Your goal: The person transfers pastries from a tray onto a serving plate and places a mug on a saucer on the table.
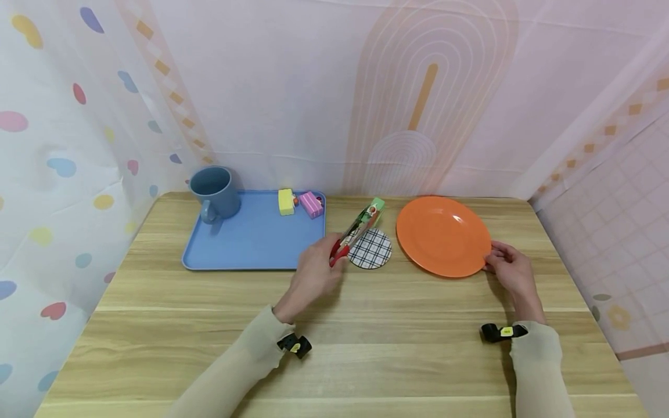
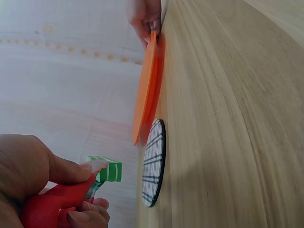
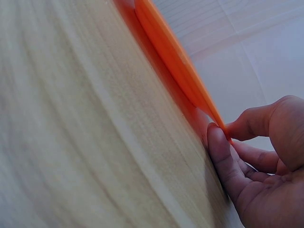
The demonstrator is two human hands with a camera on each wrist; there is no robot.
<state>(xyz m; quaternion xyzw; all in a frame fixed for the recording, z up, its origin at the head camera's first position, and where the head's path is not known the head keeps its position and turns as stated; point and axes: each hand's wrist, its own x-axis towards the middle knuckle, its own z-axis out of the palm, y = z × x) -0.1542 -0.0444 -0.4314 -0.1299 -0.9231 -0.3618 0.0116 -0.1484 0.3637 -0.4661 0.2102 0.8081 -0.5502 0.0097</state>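
Note:
My left hand [image 1: 316, 270] grips red-handled tongs [image 1: 341, 253]. Between the tongs' far ends is a small green-and-white striped block [image 2: 112, 171], like a toy cake piece, held in the air beyond a round plaid coaster [image 1: 372, 251]. On the right, my right hand [image 1: 514, 271] pinches the near-right rim of an orange plate [image 1: 441, 239]; the right wrist view shows fingertips [image 3: 219, 135] on both sides of that rim. The plate's base sits on or very close to the table; I cannot tell which.
At the left lies a blue tray [image 1: 251, 244] with a blue-grey mug [image 1: 222, 194] on its far-left corner. A yellow block [image 1: 286, 202] and a pink striped block [image 1: 311, 205] sit at its far-right corner. A patterned curtain [image 1: 292, 104] hangs behind the wooden table [image 1: 392, 348].

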